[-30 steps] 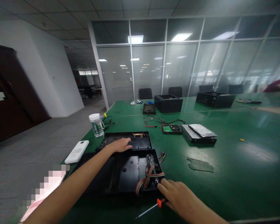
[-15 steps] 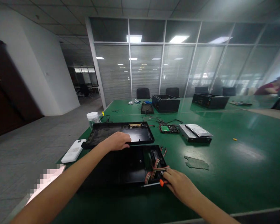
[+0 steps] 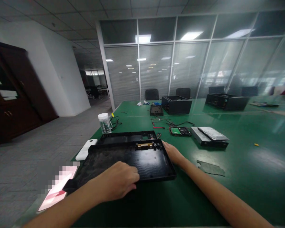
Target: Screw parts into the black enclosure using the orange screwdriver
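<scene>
My left hand (image 3: 120,179) is closed on the near rim of a black metal case panel (image 3: 104,164), shallow like a tray, with a brass-coloured part (image 3: 144,145) near its far right corner. Behind it lies a second black case panel (image 3: 118,138), partly covered by the first. At the right ends of the two panels is my right hand (image 3: 173,154). Its fingertips are hidden behind the front panel, so what they hold does not show. The screwdriver seen earlier is out of sight.
A lidded clear jar (image 3: 104,124) and a white device (image 3: 86,149) stand at the left table edge. To the right lie a green circuit board (image 3: 177,130), a silver-topped drive (image 3: 210,137) and a torn grey sheet (image 3: 211,167). Dark computer cases (image 3: 177,106) stand farther back.
My left hand has brought the tray-like panel nearer, in front of the other panel, which now sits farther back. My right hand has moved forward, and the orange-handled screwdriver has gone from view.
</scene>
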A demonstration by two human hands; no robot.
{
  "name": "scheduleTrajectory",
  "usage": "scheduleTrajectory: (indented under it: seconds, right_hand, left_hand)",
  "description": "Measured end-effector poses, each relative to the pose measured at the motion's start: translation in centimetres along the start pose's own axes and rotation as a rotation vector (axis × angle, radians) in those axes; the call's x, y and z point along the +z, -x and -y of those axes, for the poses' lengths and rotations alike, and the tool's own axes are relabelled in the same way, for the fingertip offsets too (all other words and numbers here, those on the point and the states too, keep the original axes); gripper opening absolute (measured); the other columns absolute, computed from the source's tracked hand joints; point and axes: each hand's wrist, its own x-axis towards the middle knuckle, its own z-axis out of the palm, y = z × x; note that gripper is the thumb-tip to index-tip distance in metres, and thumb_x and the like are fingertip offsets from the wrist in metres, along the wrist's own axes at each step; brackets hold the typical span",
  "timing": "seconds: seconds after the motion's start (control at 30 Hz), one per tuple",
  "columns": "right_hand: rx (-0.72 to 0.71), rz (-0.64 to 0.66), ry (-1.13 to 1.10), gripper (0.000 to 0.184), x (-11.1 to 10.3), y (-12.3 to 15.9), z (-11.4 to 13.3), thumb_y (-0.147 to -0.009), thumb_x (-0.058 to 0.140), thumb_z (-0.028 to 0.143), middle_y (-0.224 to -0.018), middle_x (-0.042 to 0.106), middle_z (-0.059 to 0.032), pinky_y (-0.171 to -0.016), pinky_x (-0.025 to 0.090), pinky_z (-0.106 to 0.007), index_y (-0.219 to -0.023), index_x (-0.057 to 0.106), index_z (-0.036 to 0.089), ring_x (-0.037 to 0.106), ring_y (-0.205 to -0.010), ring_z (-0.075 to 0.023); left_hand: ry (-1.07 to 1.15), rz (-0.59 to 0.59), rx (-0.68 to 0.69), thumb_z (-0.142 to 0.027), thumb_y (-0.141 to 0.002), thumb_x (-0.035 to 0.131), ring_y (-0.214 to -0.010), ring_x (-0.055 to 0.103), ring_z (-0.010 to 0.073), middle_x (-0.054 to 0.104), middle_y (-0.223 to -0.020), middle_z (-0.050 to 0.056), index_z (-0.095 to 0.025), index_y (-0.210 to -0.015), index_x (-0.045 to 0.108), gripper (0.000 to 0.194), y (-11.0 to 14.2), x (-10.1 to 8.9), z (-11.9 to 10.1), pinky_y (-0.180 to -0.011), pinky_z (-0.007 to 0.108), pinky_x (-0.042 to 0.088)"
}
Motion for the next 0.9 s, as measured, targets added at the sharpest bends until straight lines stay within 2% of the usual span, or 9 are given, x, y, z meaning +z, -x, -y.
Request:
scheduleTrajectory:
  seconds: [0.07,0.17,0.33,0.47,0.57,0.63,0.67,0.77,0.9]
  right_hand:
    - [0.006,0.047,0.125,0.049,0.1,1.3,-1.6,-0.075,0.045,0.004,-0.135,0.041,-0.0127,-0.085,0.047,-0.037,-0.122,0.050,0.017,0.054,-0.104,-0.0237]
    - [0.097,0.083,0.208,0.046,0.0,3.7,-4.8,-0.074,0.047,0.004,-0.136,0.040,-0.0130,-0.087,0.045,-0.040,-0.117,0.054,0.018,0.049,-0.110,-0.0259]
    - [0.249,0.014,0.157,0.039,-0.1,6.0,-8.9,-0.071,0.050,0.005,-0.132,0.042,-0.0111,-0.092,0.041,-0.041,-0.106,0.060,0.019,0.047,-0.112,-0.0251]
    - [0.248,-0.041,0.014,0.034,0.1,5.6,-8.7,-0.073,0.049,0.008,-0.127,0.045,-0.0097,-0.094,0.040,-0.039,-0.102,0.061,0.019,0.049,-0.108,-0.0216]
    - [0.236,-0.026,-0.100,0.030,0.3,5.1,-7.6,-0.075,0.049,0.012,-0.122,0.047,-0.0084,-0.093,0.041,-0.039,-0.101,0.061,0.020,0.049,-0.108,-0.0210]
    - [0.238,-0.015,-0.160,0.029,0.3,4.8,-7.0,-0.075,0.048,0.012,-0.118,0.049,-0.0082,-0.093,0.041,-0.039,-0.101,0.060,0.020,0.048,-0.108,-0.0205]
    - [0.239,-0.014,-0.186,0.029,0.3,4.7,-6.8,-0.076,0.047,0.012,-0.116,0.050,-0.0083,-0.093,0.040,-0.039,-0.100,0.060,0.020,0.049,-0.108,-0.0202]
    - [0.246,-0.058,-0.262,0.027,0.1,4.6,-6.5,-0.076,0.046,0.011,-0.109,0.053,-0.0082,-0.091,0.041,-0.037,-0.097,0.061,0.019,0.051,-0.103,-0.0192]
    - [0.259,-0.182,-0.335,0.026,-0.4,4.5,-6.3,-0.076,0.046,0.012,-0.105,0.053,-0.0090,-0.088,0.042,-0.037,-0.097,0.060,0.019,0.052,-0.100,-0.0198]
  left_hand:
    - [0.006,0.042,-0.015,-0.025,-0.081,0.058,-0.074,0.061,0.0182,0.063,-0.082,0.002,-0.018,-0.080,0.058,0.007,-0.3,1.3,0.0,-0.066,0.028,0.046]
    - [0.005,0.106,-0.018,-0.025,-0.078,0.061,-0.076,0.062,0.0212,0.065,-0.081,0.004,-0.017,-0.081,0.061,0.008,-0.9,3.1,0.1,-0.068,0.031,0.049]
    - [-0.010,0.173,-0.023,-0.024,-0.074,0.064,-0.078,0.064,0.0244,0.067,-0.078,0.008,-0.016,-0.079,0.066,0.010,-2.7,6.0,0.6,-0.071,0.035,0.051]
    - [-0.053,0.263,-0.141,-0.025,-0.063,0.069,-0.071,0.064,0.0271,0.066,-0.074,0.014,-0.012,-0.071,0.068,0.015,-4.8,6.9,1.9,-0.063,0.034,0.051]
    - [0.008,0.344,-0.182,-0.044,-0.056,0.073,-0.064,0.062,0.0266,0.066,-0.071,0.014,-0.012,-0.069,0.068,0.035,-7.2,6.4,3.7,-0.055,0.032,0.049]
    - [0.104,0.270,-0.115,-0.058,-0.063,0.064,-0.064,0.062,0.0236,0.066,-0.074,0.010,-0.014,-0.078,0.068,0.046,-9.4,6.2,5.0,-0.055,0.030,0.047]
    - [0.135,0.180,-0.071,-0.058,-0.069,0.059,-0.068,0.062,0.0219,0.065,-0.078,0.009,-0.016,-0.085,0.067,0.046,-10.7,6.3,5.6,-0.058,0.028,0.047]
    - [0.029,-0.176,0.001,-0.041,-0.076,0.060,-0.087,0.057,0.0233,0.062,-0.092,0.010,-0.016,-0.092,0.064,0.030,-14.2,7.7,6.6,-0.075,0.032,0.044]
    - [-0.073,-0.337,0.101,-0.028,-0.079,0.059,-0.097,0.050,0.0241,0.057,-0.106,0.010,-0.016,-0.087,0.066,0.015,-16.7,10.9,7.4,-0.086,0.038,0.038]
